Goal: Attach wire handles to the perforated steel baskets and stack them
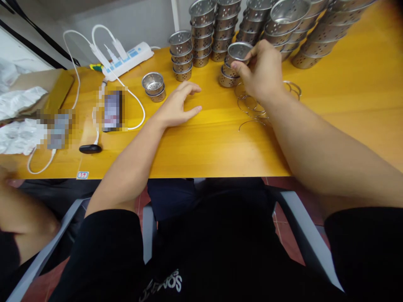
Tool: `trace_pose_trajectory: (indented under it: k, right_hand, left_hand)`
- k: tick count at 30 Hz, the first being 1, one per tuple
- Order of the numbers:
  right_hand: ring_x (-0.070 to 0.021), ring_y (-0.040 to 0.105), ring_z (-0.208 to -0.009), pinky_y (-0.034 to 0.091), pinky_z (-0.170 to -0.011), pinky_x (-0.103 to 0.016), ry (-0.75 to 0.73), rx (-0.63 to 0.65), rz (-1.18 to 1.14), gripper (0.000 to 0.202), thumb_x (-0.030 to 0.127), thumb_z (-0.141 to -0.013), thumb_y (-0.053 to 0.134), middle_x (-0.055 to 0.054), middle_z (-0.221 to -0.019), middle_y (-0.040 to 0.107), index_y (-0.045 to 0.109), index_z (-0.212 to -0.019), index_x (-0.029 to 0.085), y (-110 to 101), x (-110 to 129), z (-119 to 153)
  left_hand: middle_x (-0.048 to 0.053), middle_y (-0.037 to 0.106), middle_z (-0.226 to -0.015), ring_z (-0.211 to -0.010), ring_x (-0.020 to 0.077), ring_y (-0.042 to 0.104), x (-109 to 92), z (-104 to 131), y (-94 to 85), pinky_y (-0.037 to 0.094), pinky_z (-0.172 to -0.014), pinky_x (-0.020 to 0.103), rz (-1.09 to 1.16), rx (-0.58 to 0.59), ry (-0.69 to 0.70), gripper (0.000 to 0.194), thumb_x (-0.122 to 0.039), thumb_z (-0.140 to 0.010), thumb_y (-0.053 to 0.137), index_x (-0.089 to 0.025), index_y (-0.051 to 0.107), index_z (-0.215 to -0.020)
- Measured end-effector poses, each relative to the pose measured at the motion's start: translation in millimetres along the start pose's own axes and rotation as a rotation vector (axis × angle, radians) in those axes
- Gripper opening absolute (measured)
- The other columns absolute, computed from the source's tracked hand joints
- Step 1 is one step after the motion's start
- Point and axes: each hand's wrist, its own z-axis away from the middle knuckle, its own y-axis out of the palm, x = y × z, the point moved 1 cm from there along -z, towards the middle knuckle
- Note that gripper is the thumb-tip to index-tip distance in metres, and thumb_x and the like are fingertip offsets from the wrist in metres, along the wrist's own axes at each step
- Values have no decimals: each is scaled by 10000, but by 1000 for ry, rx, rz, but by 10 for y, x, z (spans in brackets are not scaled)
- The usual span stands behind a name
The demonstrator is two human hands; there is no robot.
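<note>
Hands — right [265, 70] pinching cup [238, 52], left [179, 105] spread

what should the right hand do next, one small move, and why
Probably ease the top cup straight up: the right hand has thumb and fingers at its rim, it sits on a short stack, and the left hand is open and holds nothing, so it could receive the cup.

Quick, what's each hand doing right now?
Left hand: open, fingers loosely curved, holding nothing.
Right hand: closed, gripping the top metal cup of a short stack.
</note>
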Motion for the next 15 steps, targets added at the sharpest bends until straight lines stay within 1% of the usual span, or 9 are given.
trace_pose_trajectory:
  k: [3,5,9,11,12,15]
  right_hand:
    - [-393,771,-1265,609,-1188,-612,35,46,-6,276,471,-1137,901,-104,-1427,888,635,-1098,407,-30,54,18]
    - [-391,763,-1279,598,-1195,-602,47,58,-5,289,451,-1159,898,-107,-1435,884,620,-1095,403,-39,85,27]
    - [-375,776,-1305,596,-1187,-535,35,51,16,493,317,-1132,985,-171,-1421,879,510,-1026,396,-24,130,26]
    - [-372,768,-1347,580,-1208,-520,43,61,43,476,291,-1133,1006,-179,-1453,872,548,-1043,384,-25,143,23]
    - [-374,761,-1358,572,-1214,-520,50,70,58,420,308,-1148,997,-175,-1477,867,590,-1070,376,-33,150,24]
    - [-381,738,-1355,558,-1217,-530,74,123,98,236,473,-1228,896,-150,-1554,853,682,-1179,385,-79,173,36]
  left_hand:
    - [192,801,-1732,-1618,440,768,-37,1,-7,655,-1418,648,-12,11,-25,597,-399,-1032,900,-281,800,-1608]
    - [191,800,-1725,-1610,434,772,-46,-1,-4,655,-1415,638,-9,15,-36,587,-376,-1032,909,-281,800,-1601]
    - [193,796,-1710,-1587,424,782,-16,-7,26,660,-1398,620,1,16,-31,591,-354,-1039,920,-275,796,-1611]
    - [188,793,-1712,-1580,417,785,9,-9,43,661,-1391,614,0,17,-30,591,-351,-1045,923,-281,793,-1617]
    - [187,792,-1711,-1575,415,786,20,-9,49,661,-1389,611,-1,18,-28,592,-351,-1047,926,-282,791,-1619]
    - [186,789,-1709,-1577,412,785,41,-6,59,657,-1393,601,-4,22,-19,605,-353,-1057,924,-273,780,-1639]
